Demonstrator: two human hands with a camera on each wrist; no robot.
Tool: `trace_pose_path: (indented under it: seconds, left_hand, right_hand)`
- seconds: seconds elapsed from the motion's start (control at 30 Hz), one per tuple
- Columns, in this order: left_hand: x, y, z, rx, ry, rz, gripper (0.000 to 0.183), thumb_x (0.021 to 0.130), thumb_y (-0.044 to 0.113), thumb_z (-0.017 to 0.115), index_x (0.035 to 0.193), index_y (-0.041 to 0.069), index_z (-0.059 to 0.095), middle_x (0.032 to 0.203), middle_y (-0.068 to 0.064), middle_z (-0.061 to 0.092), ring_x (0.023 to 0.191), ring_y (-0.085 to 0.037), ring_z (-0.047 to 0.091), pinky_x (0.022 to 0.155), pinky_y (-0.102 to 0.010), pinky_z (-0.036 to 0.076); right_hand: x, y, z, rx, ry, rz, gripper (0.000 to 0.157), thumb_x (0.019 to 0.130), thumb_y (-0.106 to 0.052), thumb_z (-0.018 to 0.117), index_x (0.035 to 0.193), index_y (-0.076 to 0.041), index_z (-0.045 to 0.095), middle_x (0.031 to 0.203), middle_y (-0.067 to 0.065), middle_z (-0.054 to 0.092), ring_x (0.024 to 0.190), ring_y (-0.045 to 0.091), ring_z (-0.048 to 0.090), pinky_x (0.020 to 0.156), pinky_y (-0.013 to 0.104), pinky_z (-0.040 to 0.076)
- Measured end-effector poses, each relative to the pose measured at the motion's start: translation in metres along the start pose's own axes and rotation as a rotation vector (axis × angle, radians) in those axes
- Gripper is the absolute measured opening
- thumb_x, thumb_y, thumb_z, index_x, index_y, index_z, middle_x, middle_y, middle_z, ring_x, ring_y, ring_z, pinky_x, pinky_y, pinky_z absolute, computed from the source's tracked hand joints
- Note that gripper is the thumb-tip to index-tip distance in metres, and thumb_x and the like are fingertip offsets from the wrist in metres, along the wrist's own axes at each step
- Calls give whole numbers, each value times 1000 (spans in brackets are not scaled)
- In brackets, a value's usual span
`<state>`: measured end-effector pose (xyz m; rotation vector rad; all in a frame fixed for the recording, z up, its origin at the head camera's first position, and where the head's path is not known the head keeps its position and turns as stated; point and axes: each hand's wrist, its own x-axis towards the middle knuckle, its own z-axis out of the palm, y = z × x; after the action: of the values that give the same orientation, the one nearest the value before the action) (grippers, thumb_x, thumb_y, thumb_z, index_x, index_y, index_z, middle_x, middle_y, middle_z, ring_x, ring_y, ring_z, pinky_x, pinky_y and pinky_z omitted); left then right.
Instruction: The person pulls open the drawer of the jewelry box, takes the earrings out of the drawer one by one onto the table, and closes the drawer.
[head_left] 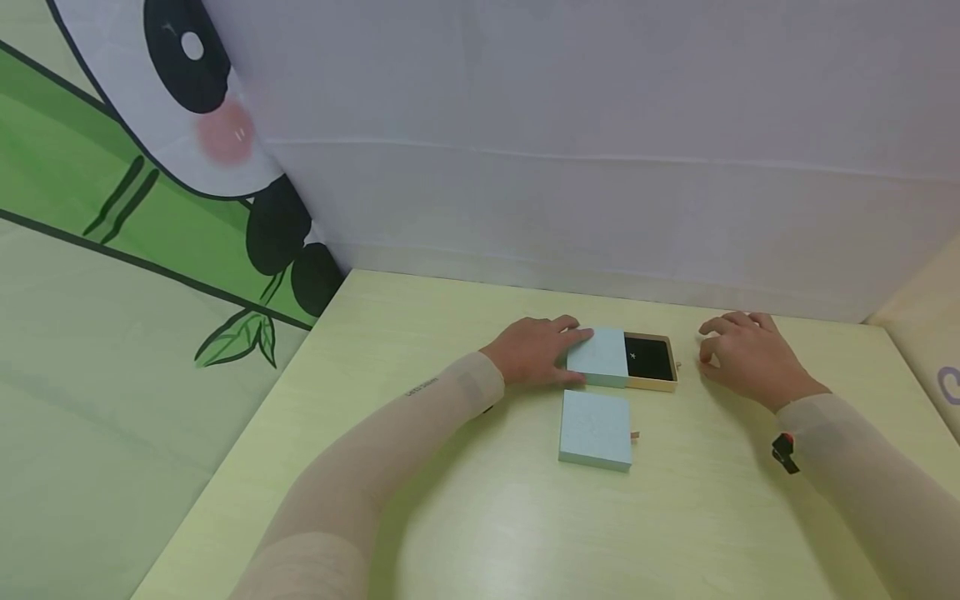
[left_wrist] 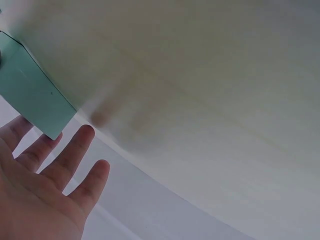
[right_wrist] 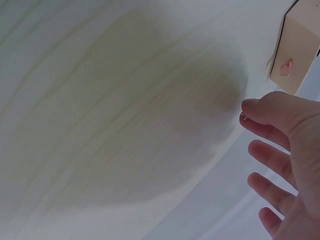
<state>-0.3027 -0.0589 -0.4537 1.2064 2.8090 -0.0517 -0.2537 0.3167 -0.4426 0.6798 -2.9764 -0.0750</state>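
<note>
from my seat i have the left hand [head_left: 530, 352] across the left end of the pale blue box cover [head_left: 600, 358], thumb at the near side and forefinger over the top, the other fingers spread straight beyond the edge. that box lies on the tabletop [head_left: 487, 492] towards the back, its drawer [head_left: 651, 385] sticking out to the right and showing a black lining [head_left: 660, 360] with a small pale mark [head_left: 632, 356] i cannot make out. off the drawer's ribbon tab [right_wrist: 286, 67], well clear of it, hangs the right hand [head_left: 750, 354]; its thumb and forefinger meet at the tips, and in the right wrist view they seem to pinch a tiny glinting piece [right_wrist: 243, 116], too small for me to name, while its other fingers curl loosely apart. to do this well, i would let the left hand merely steady the cover, since a hard squeeze could bind the drawer or skew the box. the right pinch calls for light, even pressure at the very tips, because so slight a thing could slip or roll away. i would also mind the second box [head_left: 595, 431], closed and just in front, so that the left thumb does not nudge it
</note>
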Motion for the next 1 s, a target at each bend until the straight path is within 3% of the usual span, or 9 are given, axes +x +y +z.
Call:
trace_pose_path:
  seconds: [1.0]
  left_hand:
    - [2, -1, 2, 7, -1, 5, 90, 112, 78, 66, 185, 30, 43, 182, -1, 55, 138, -23, 80, 123, -42, 62]
  right_hand:
    - [-2, 2, 1, 24, -8, 9, 13, 103, -15, 84, 91, -18, 90, 138, 21, 82, 139, 55, 70, 119, 79, 47]
